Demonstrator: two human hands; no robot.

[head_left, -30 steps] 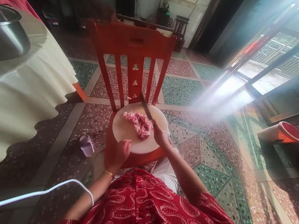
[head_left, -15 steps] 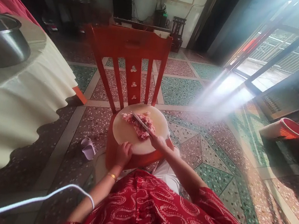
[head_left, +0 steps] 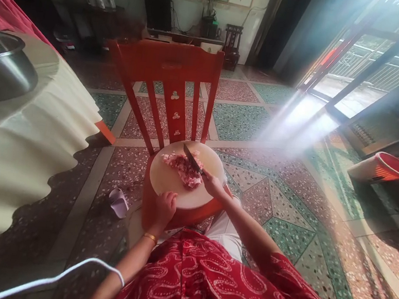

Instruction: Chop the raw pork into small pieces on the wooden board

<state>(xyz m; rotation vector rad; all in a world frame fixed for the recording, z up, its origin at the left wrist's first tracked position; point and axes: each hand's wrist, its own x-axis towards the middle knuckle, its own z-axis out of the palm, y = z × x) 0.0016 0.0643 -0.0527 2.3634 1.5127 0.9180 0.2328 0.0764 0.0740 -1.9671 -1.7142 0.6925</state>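
Observation:
A round pale cutting board (head_left: pixel 161 176) lies on the seat of a red wooden chair (head_left: pixel 167 62). Chopped raw meat (head_left: pixel 182 168) is heaped on its middle. My right hand (head_left: pixel 213 184) is closed round the handle of a knife (head_left: pixel 193 158), whose blade slants up and to the left over the meat. At the near left rim of the board, my left hand (head_left: pixel 166 208) has its fingers curled on the edge. Whether the blade touches the meat is hard to tell.
On the left stands a table with a cream cloth (head_left: pixel 53 115) and a metal pot (head_left: pixel 4 67). A lilac slipper (head_left: pixel 118 202) lies on the floor. A white cable (head_left: pixel 58 275) crosses the lower left. A waste bin (head_left: pixel 382 169) lies at the right.
The knife has risen slightly and its blade has turned steeper, with the tip shifted right. My left hand stays at the board's rim. The whole view has shifted slightly.

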